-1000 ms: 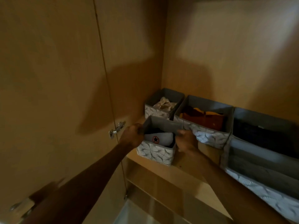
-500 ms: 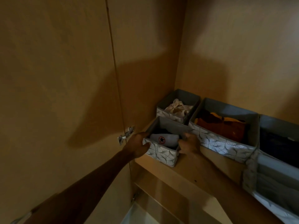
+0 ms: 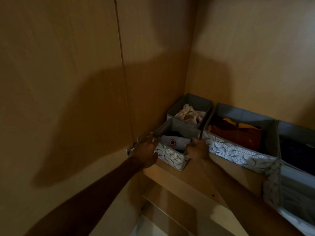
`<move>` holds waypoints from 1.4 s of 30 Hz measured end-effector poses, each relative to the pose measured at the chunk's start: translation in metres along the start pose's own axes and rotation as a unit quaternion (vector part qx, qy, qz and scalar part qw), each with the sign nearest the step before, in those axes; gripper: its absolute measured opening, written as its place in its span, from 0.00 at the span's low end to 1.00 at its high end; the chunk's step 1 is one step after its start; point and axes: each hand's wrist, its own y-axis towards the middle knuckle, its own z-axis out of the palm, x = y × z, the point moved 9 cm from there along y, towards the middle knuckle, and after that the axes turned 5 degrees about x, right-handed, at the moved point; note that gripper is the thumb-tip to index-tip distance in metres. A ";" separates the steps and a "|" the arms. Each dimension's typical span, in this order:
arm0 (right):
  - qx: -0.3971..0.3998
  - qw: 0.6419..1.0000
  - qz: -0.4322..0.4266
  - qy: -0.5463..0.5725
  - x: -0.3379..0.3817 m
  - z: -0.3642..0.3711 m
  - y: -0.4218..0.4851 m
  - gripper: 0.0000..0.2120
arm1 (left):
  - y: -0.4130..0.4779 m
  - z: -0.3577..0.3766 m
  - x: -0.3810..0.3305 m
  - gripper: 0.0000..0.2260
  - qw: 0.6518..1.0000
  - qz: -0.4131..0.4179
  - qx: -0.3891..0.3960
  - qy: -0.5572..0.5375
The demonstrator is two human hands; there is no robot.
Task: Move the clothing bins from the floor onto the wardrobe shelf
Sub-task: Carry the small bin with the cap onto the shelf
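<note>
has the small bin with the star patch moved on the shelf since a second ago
Yes. The small bin has slid back toward the rear bin, closing the gap; both hands hold its sides.

The wooden shelf [image 3: 201, 183] in front of me carries fabric bins. At its left end, near the front edge, sits the small leaf-patterned bin [image 3: 170, 155] that I have between my two grips. Directly behind it, in the back left corner, stands another small bin [image 3: 190, 109] with pale cloth. To their right a longer bin [image 3: 238, 150] holds brown and yellow clothes, with more bins [image 3: 296, 189] beyond toward the right end.
</note>
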 end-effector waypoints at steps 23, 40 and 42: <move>0.098 0.988 -0.059 0.102 0.007 0.045 0.001 0.27 | 0.006 0.007 0.038 0.35 0.993 -0.060 0.054 -0.089; 0.108 0.988 -0.078 0.073 -0.060 0.032 -0.147 0.13 | -0.149 0.101 0.019 0.12 0.878 -0.182 -0.039 -0.441; 0.138 0.986 -0.062 0.074 -0.083 0.042 -0.166 0.12 | -0.179 0.117 0.014 0.11 0.878 -0.203 -0.042 -0.431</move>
